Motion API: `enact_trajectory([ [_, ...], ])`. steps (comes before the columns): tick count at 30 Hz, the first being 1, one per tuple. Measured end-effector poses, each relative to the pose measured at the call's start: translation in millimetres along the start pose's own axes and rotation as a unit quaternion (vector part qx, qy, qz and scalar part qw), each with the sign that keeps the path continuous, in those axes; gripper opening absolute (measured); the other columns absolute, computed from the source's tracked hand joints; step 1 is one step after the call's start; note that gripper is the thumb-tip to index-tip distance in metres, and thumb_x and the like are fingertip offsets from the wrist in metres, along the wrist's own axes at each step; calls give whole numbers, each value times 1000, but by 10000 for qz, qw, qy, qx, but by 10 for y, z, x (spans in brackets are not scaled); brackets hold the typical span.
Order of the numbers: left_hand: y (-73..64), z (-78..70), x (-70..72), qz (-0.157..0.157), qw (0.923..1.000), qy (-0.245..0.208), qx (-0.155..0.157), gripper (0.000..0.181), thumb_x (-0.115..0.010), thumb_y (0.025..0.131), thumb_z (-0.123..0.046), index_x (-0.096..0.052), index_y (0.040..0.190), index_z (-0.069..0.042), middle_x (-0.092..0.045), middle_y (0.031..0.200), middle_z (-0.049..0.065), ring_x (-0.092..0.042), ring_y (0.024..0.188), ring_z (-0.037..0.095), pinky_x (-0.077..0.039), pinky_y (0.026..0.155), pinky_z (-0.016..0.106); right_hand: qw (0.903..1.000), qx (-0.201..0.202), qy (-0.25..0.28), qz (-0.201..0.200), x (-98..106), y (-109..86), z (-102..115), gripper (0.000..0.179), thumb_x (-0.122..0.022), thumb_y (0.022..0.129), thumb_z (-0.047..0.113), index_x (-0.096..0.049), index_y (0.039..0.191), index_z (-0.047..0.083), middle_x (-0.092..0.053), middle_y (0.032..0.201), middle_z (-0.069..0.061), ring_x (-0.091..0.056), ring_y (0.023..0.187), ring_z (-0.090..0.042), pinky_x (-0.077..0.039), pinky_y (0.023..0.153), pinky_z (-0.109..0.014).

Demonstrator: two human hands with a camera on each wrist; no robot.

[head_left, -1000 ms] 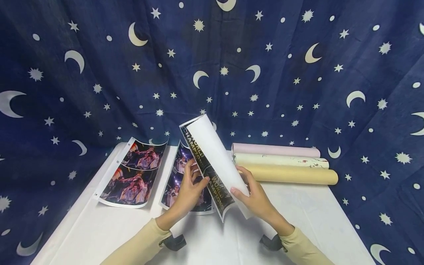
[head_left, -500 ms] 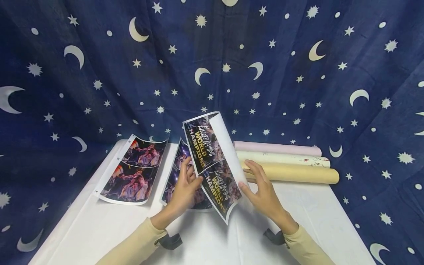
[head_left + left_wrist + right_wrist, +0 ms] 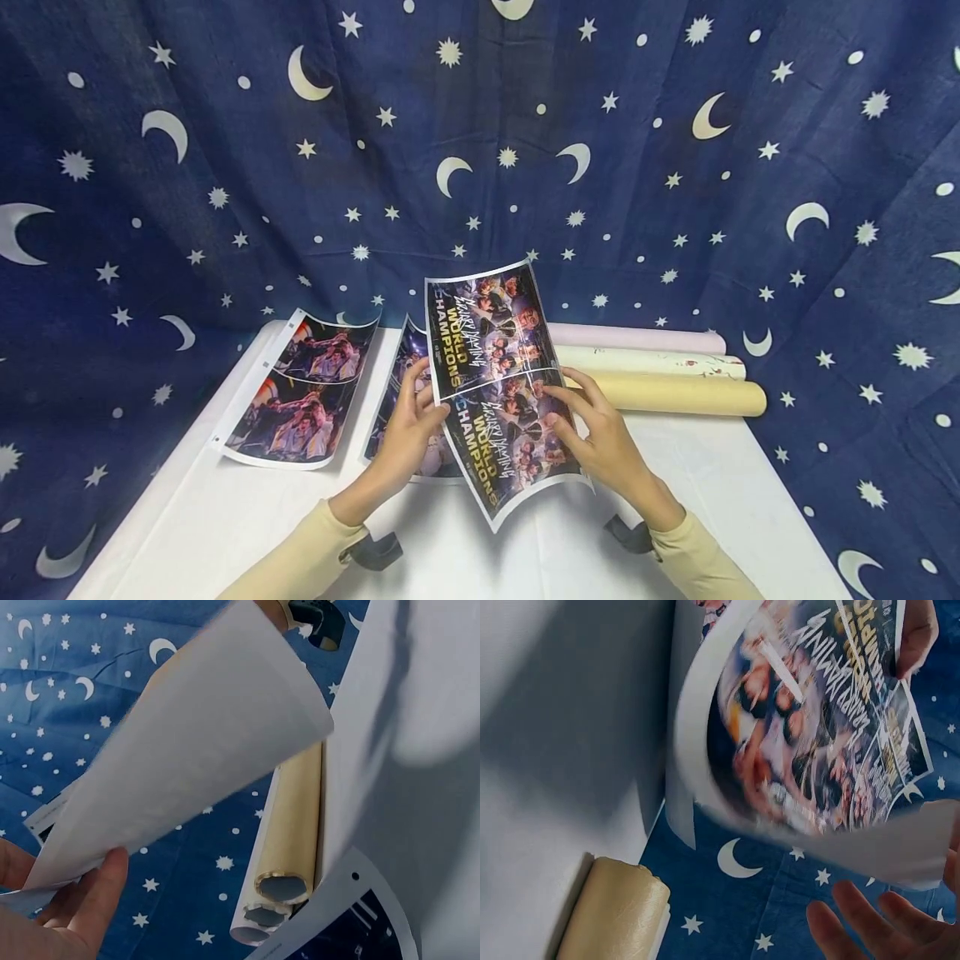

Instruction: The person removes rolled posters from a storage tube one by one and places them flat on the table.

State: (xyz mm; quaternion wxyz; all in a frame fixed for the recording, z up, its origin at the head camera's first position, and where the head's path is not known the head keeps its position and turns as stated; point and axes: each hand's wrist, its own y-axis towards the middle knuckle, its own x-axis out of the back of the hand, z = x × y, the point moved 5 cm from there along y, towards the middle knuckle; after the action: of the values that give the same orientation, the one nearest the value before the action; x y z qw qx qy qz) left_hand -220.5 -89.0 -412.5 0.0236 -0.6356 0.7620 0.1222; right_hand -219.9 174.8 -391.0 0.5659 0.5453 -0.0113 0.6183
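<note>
A glossy photo print (image 3: 491, 333) carries two pictures lettered "WORLD CHAMPIONS". It is held up at a tilt above the white table, curling along its lower edge. My left hand (image 3: 405, 429) pinches its left edge; in the left wrist view the thumb (image 3: 114, 874) lies against the print's white back. My right hand (image 3: 611, 437) is at the print's right side, touching it with fairly straight fingers. In the right wrist view several fingers (image 3: 862, 919) spread apart below the bent sheet. A second print (image 3: 401, 392) lies partly hidden behind the held one.
Another curled print (image 3: 307, 408) lies on the table's left. Pink (image 3: 637, 337), floral (image 3: 652, 362) and yellow (image 3: 667, 394) paper rolls lie side by side at the back right. A blue moon-and-star curtain (image 3: 480, 125) hangs behind the white table (image 3: 720, 500).
The print's right part, rolled over white side out, has unrolled to the right, so both pictures show. My right hand has moved slightly right; my left still pinches the edge.
</note>
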Motion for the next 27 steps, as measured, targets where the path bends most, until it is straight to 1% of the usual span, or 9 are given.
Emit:
enact_trajectory([
  [6, -6, -51, 54, 208, 9992, 95, -334, 77, -41, 96, 6, -10, 153, -35, -56, 134, 29, -71, 99, 22, -60, 80, 40, 9980, -379, 506, -28, 89, -14, -65, 32, -62, 92, 1, -67, 121, 14, -60, 132, -9, -69, 99, -24, -61, 75, -34],
  [9, -14, -77, 82, 175, 9977, 392, -531, 72, -41, 96, 7, -20, 153, -33, -62, 123, 28, -71, 88, 16, -59, 69, 31, 9935, -601, 924, 271, 98, -21, -114, 40, -58, 91, -6, -65, 124, 15, -63, 129, -8, -65, 110, -25, -60, 81, -31],
  [12, -19, -86, 93, 206, 9929, 919, -721, 60, -42, 96, 6, -36, 149, -23, -64, 105, 24, -58, 66, 5, -50, 57, 21, 9811, -966, 1494, 761, 80, -36, -172, 55, -57, 87, -11, -58, 135, 16, -59, 137, -10, -65, 110, -23, -58, 84, -30],
  [15, -16, -92, 109, 317, 9899, 1131, -796, 50, -42, 98, 4, -45, 144, -15, -64, 106, 23, -56, 66, 1, -51, 59, 20, 9574, -1419, 2212, 1196, 58, -50, -209, 66, -56, 86, -11, -48, 145, 18, -50, 147, -14, -67, 102, -19, -58, 80, -29],
  [17, -15, -95, 135, 359, 9918, 968, -756, 49, -42, 98, 4, -46, 144, -12, -63, 111, 25, -60, 70, 0, -54, 64, 20, 9379, -1661, 2729, 1349, 49, -63, -220, 68, -55, 88, -10, -42, 149, 16, -48, 147, -19, -69, 92, -15, -59, 73, -29],
  [20, -10, -93, 185, 478, 9963, 487, -514, 53, -46, 96, 5, -43, 146, -11, -63, 122, 22, -67, 78, 4, -58, 69, 23, 9144, -1831, 3350, 1347, 61, -84, -221, 69, -57, 89, -8, -37, 152, 13, -38, 153, -20, -68, 96, -10, -60, 76, -30],
  [22, -11, -91, 214, 599, 9976, 161, -321, 59, -50, 93, 6, -39, 148, -10, -64, 121, 16, -69, 81, 8, -60, 71, 27, 8879, -1801, 3996, 1396, 64, -101, -223, 69, -54, 90, -9, -32, 153, 9, -41, 152, -16, -68, 104, -12, -60, 82, -35],
  [25, 0, -74, 224, 855, 9953, -449, -42, 69, -54, 89, 9, -32, 151, -9, -65, 124, 4, -70, 100, 14, -59, 83, 35, 8618, -1689, 4599, 1310, 80, -126, -219, 70, -52, 88, -12, -28, 153, 2, -32, 159, -5, -50, 129, -3, -42, 111, -40],
  [27, 8, -66, 221, 958, 9925, -755, 54, 73, -53, 88, 11, -26, 153, -9, -64, 124, 0, -68, 104, 14, -58, 87, 33, 8453, -1657, 4924, 1244, 81, -141, -228, 71, -51, 87, -12, -26, 153, 0, -31, 160, 0, -34, 140, 3, -9, 124, -50],
])
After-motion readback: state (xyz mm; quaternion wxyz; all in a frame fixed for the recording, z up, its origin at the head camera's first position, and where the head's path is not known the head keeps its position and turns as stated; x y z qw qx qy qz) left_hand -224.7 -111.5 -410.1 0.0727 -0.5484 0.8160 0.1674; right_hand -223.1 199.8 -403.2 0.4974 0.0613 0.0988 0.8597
